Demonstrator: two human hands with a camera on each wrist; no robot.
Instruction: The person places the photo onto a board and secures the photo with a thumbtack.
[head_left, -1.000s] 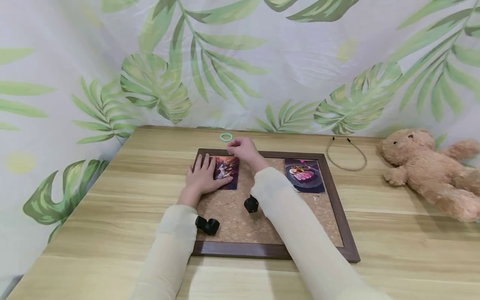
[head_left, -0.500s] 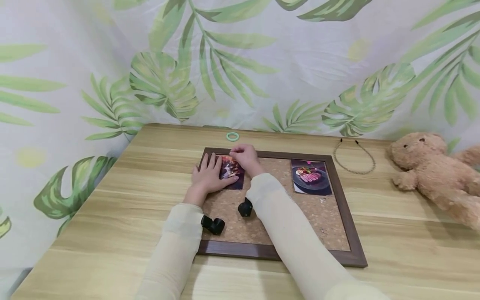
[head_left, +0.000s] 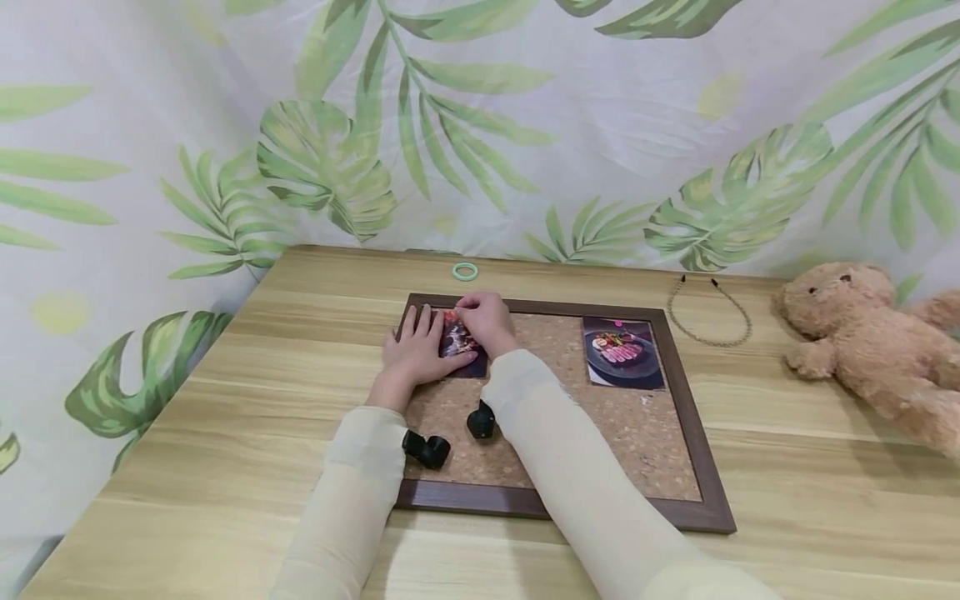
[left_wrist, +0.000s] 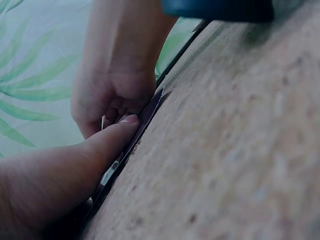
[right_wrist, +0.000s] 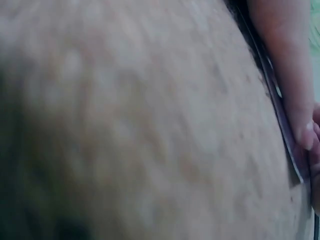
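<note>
A cork board [head_left: 540,354] in a dark brown frame lies on the wooden table. My left hand [head_left: 415,352] rests spread on a picture card [head_left: 459,342] at the board's upper left, its thumb across the card's lower part. In the left wrist view that thumb [left_wrist: 112,142] lies along the card's edge. At the card's top, my right hand [head_left: 487,325] has thumb and finger pinched together on a small whitish thing, mostly hidden by the fingers. A food picture card [head_left: 624,357] is at the upper right, with a round pink pin head [head_left: 618,323] near its top.
Behind the board lies a pale green ring [head_left: 465,272]. A thin chain-like band [head_left: 711,342] with black tips sits beyond the right corner, near a brown teddy bear [head_left: 870,350]. A leaf-patterned cloth [head_left: 465,125] hangs at the table's back edge.
My right hand has come down and toward me from the frame's top edge onto the card's top, its wrist moving slightly left. My left hand has stayed on the card.
</note>
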